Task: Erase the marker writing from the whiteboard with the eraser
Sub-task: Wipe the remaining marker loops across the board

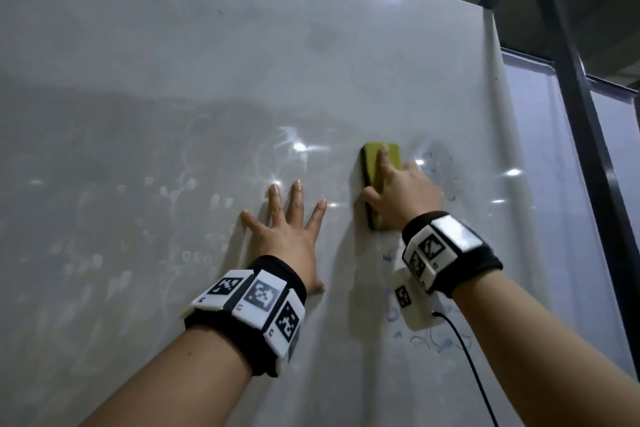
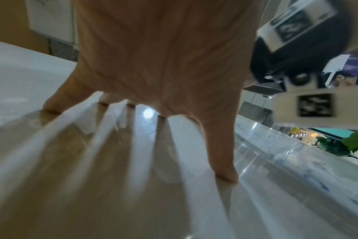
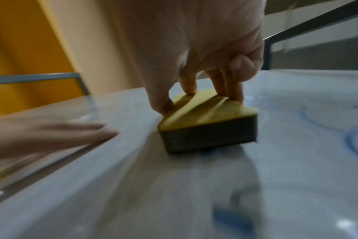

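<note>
While the right hand point(image 1: 398, 194) works, the head view shows it grasping the eraser point(image 1: 381, 184): thumb on one long edge, remaining fingers point(image 1: 382, 163) along the yellow back and far edge, which keeps the dark felt face flat against the whiteboard point(image 1: 242, 62). Faint blue marker writing point(image 1: 436, 170) lies just beyond those fingers, and more below the wrist, so erasing appears unfinished. The left hand point(image 1: 287, 229) is released, fingers spread straight with tips on the board, apparently as a brace.

From the left wrist view, the left hand point(image 2: 164, 64) stands on its fingertips point(image 2: 227, 176), palm raised off the glossy surface; nothing is held.

From the right wrist view, the right hand point(image 3: 194, 56) pinches the eraser point(image 3: 208, 127) from above, the felt pressed onto a blue smear directly under the fingers. Blue loops remain beside the eraser. Blur suggests a stroke in progress.
</note>
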